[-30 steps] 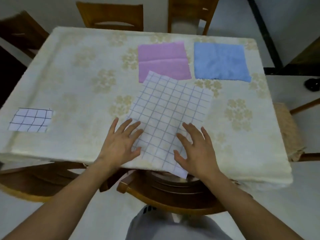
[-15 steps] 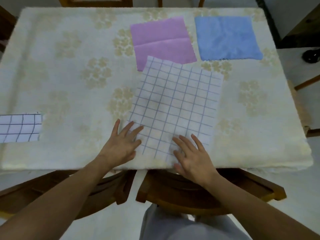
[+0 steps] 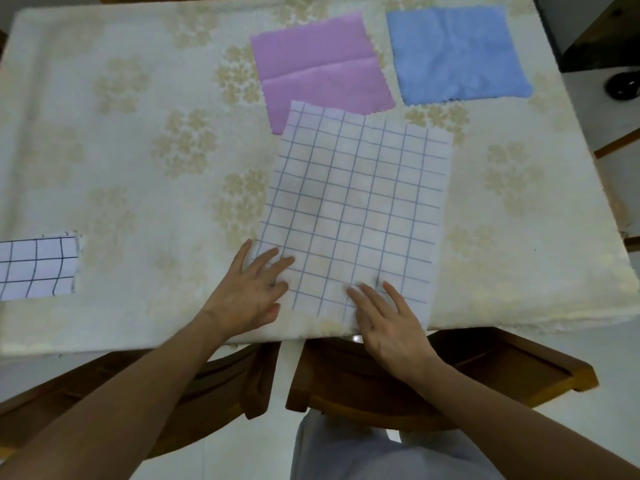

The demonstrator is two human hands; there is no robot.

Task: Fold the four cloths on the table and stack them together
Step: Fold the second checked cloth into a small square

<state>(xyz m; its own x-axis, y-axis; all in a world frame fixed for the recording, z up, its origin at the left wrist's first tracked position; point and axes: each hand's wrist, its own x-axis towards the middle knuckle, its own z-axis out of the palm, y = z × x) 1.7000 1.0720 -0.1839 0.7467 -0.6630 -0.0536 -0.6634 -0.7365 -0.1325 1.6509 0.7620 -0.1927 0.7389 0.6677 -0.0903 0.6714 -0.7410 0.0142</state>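
White checked cloth lies flat near the tabletop's front edge, its far corner overlapping the pink cloth. It looks thin, light and limp, likely to slide on the tablecloth, so pinch the near corners. Left hand and right hand press its near edge, fingers spread, gripping nothing. Blue cloth lies beyond; a folded checked cloth far left.

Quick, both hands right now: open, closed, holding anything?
Left hand: open, flat on the big checked cloth, no grip.
Right hand: open, flat on the same cloth's near edge, no grip.
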